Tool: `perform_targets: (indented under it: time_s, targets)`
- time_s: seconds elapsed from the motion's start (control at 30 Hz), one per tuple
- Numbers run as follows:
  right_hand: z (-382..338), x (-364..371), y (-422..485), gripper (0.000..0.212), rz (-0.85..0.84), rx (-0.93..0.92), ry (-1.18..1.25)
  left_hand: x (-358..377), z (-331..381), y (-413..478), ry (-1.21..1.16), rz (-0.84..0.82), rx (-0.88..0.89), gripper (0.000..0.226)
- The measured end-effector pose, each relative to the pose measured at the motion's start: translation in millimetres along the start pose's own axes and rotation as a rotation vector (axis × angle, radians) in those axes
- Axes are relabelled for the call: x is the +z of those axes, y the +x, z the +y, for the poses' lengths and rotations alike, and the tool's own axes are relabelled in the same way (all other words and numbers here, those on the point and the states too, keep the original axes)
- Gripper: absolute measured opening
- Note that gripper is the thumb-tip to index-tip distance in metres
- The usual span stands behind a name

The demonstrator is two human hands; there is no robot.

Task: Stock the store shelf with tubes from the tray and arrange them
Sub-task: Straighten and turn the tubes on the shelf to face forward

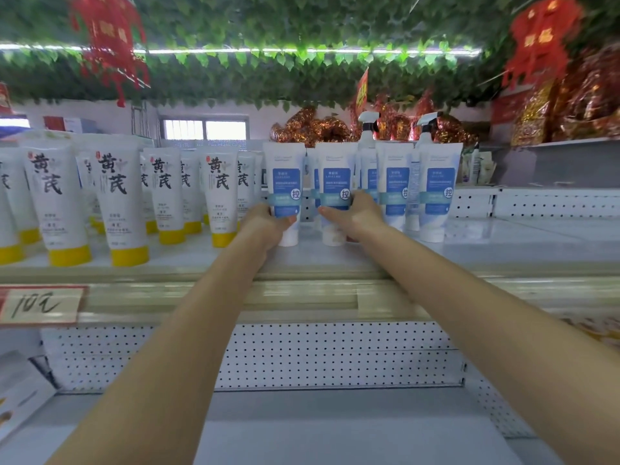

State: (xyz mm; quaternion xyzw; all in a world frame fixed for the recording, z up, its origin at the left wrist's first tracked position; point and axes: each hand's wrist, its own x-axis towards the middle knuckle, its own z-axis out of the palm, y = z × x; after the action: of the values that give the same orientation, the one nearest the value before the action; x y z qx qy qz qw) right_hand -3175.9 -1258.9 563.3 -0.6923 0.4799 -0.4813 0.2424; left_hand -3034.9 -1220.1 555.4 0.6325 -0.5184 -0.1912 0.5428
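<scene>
Standing cap-down on the upper shelf (503, 250), 2 blue-labelled tubes are in hand. The left hand (268, 226) curls its fingers round the leftmost tube (284, 182), and the right hand (360, 214) wraps the second tube (335, 176). It looks like the arranging step; next, square both with their row, clear of the yellow-capped tubes (124, 203).
</scene>
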Motion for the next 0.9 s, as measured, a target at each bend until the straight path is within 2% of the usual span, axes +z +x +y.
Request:
perform_targets:
  time_s: [0.43,0.63,0.73,0.9]
  targets:
    - [3,0,-6,0.038,-0.013,0.022,-0.044,-3,2,-4,-0.015,-0.010,-0.020,0.035]
    - [-2,-3,-11,0.030,-0.025,-0.021,-0.087,-4,-1,1,-0.061,-0.033,-0.036,0.035]
    - [-4,-5,-14,0.016,-0.020,-0.030,-0.085,-5,0,0,-0.061,-0.030,-0.042,0.035]
    - [-2,-4,-13,0.021,-0.020,-0.031,-0.074,-5,2,-2,-0.043,-0.041,-0.068,0.038]
